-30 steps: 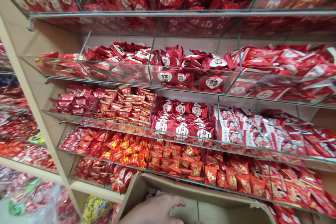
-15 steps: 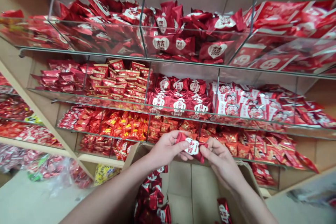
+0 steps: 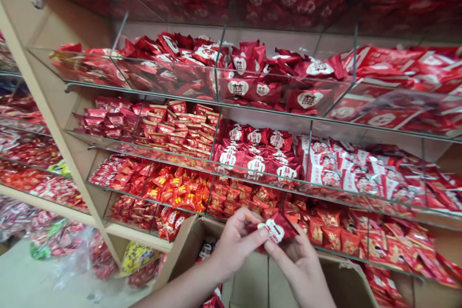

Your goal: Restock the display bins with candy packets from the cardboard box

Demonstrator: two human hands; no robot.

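Observation:
A dark red candy packet (image 3: 287,225) with a white printed label is held between both hands above an open cardboard box (image 3: 179,250). My left hand (image 3: 240,243) pinches its left side, thumb on the label. From the lower right, my right hand (image 3: 298,262) grips the same packet, its thumb near the label's bottom edge. Both hands are closed on it. More dark red packets (image 3: 212,298) lie inside the box at the left, partly covered by my left forearm. Similar packets (image 3: 255,166) with white labels stand in rows on the shelf just behind.
Glass-fronted shelves with clear dividers hold many red packets, among them large red-and-white bags (image 3: 391,74) at upper right and gold-edged packets (image 3: 173,127) left of centre. A wooden upright (image 3: 54,125) stands at left. Yellow packages (image 3: 139,256) and plastic bags (image 3: 77,255) lie low at left.
The view has tipped upward, so the shelves sit lower in the picture. Both hands have come closer together, and the packet between them has turned, its label now slanting.

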